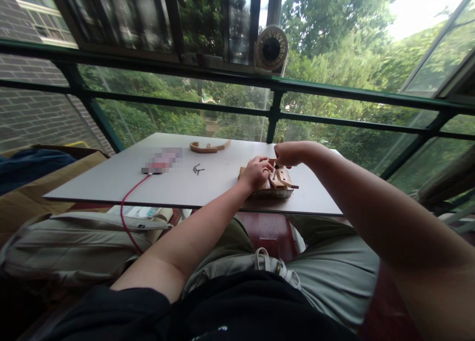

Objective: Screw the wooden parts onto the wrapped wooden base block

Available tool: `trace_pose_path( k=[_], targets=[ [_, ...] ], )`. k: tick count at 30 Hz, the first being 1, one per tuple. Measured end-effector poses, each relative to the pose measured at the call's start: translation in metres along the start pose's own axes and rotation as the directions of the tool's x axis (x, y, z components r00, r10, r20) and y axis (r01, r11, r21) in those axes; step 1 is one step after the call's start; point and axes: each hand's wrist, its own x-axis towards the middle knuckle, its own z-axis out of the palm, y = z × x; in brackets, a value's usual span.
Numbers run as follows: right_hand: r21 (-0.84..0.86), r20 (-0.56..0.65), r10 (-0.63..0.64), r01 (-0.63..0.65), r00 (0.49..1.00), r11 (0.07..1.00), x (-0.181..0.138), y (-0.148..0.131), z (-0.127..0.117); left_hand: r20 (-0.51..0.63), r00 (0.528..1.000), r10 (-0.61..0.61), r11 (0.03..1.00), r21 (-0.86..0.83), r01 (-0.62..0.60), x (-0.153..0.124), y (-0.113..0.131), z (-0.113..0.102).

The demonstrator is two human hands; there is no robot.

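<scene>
My right hand (290,154) is closed around the handle of what looks like a screwdriver (275,172). Its thin shaft points down, with the tip at a light wooden piece (276,183). From the left, my left hand (256,172) rests on the wooden pieces with its fingers bent over them, close to the shaft. Another wooden piece with dark holes (290,180) sticks out to the right. Beneath the wood lies a block-like base (274,194), partly hidden by my left hand. Whether the tip sits in a screw or a hole is too small to tell.
On the white table (178,190) lie curved wooden parts (204,149), several small dark metal pieces (198,170) and a blurred-out flat device (163,162) with a red cable (123,212) hanging over the edge. A round fan (272,49) stands by the window rail; a bag (74,247) is at lower left.
</scene>
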Motion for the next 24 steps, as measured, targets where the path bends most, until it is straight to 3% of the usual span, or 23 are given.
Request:
trace_pose_path(
  k=[4,10,16,22,24],
  targets=[
    [0.001,0.092,0.019,-0.02,0.996,1.0,0.003,0.008,-0.003,-0.05,0.994,-0.098,0.994,-0.053,0.096,-0.002,0.001,-0.006],
    [0.028,0.027,-0.008,0.007,1.0,1.0,0.007,0.003,-0.005,0.109,0.993,-0.04,0.989,-0.136,0.055,-0.008,0.013,-0.015],
    [0.066,0.027,0.108,-0.109,0.994,0.992,0.013,-0.006,-0.006,0.207,0.977,-0.055,0.976,-0.196,0.097,-0.007,0.015,-0.013],
    [0.041,0.034,0.112,-0.114,0.993,0.993,0.012,-0.018,-0.003,0.221,0.974,-0.053,0.977,-0.191,0.097,-0.006,0.009,-0.009],
    [0.074,-0.039,0.096,-0.093,0.995,0.993,0.009,-0.02,0.004,0.21,0.976,-0.051,0.976,-0.195,0.093,-0.005,0.006,-0.01]
  ],
)
